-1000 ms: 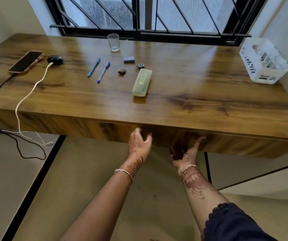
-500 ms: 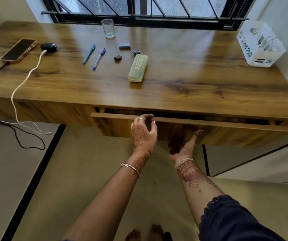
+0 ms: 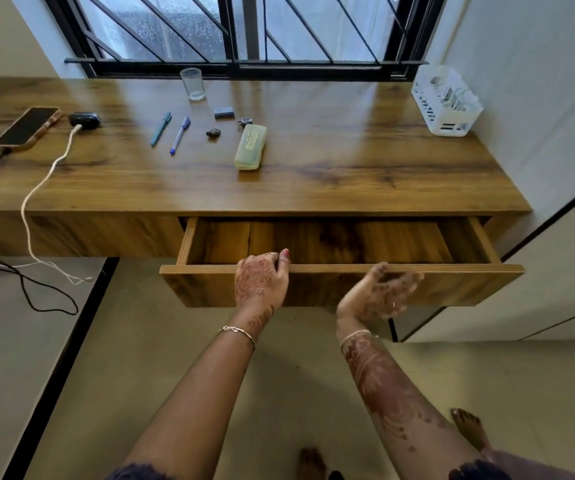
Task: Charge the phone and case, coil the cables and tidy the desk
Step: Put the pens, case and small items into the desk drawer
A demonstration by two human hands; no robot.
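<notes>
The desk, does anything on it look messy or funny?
Yes. The white cable from the black oval charging case dangles off the front edge of the brown wooden desk onto the floor; a teal pen and a blue-and-white pen lie loose mid-desk, not tidied.

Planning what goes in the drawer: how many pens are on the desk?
2: a teal pen and a blue pen just right of it, left of the green case. The white basket might hide more.

Wooden desk (image 3: 348,161) below a black-barred, rain-speckled window (image 3: 237,29), pale walls (image 3: 539,81), beige floor (image 3: 140,375).
</notes>
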